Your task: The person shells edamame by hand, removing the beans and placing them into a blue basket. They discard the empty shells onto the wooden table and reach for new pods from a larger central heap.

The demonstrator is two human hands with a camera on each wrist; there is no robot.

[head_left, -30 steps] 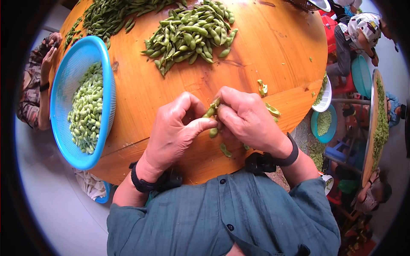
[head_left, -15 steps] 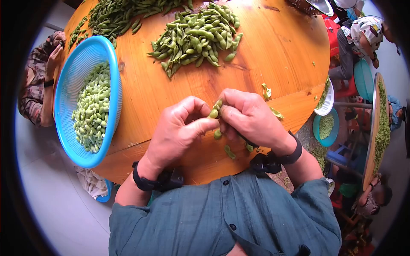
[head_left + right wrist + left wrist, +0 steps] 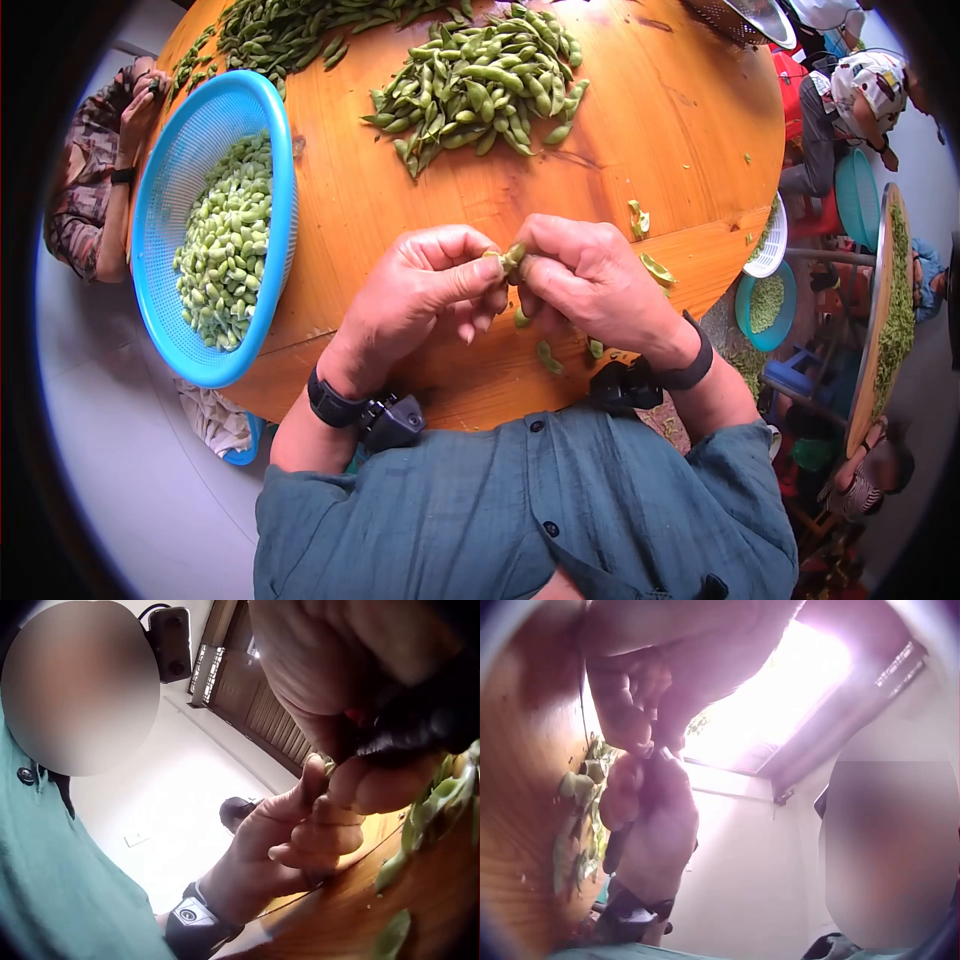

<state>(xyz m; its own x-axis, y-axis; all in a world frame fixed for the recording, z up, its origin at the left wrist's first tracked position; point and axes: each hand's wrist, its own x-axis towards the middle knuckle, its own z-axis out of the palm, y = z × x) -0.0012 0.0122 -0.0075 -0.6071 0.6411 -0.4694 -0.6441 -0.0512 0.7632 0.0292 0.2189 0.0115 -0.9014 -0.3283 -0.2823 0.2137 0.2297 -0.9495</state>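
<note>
Since half a second ago, the left hand (image 3: 415, 290) has been lowering its outer fingers, now showing beneath its thumb, and less of the pod (image 3: 514, 257) is showing between the two hands. Taking that pod as the clock's centre, the left hand is coming in from 8 o'clock, pinching one end between thumb and forefinger, while the right hand (image 3: 595, 285) is reaching in from 4 o'clock, gripping the other end with thumb and curled fingers. The pod is lying just above the near part of the wooden table (image 3: 340, 180). It is looking yellow-green and slightly shiny, with a paler bit showing at the left fingertips; fingers are covering most of it, so whether it is split cannot be told. At 9 o'clock a blue basket (image 3: 284, 170) is holding pale green beans (image 3: 225, 240). At 12 o'clock a heap of plump green pods (image 3: 485, 85) is resting, and around 3 o'clock opened shells (image 3: 657, 270) are lying on the wood, pale inside.
</note>
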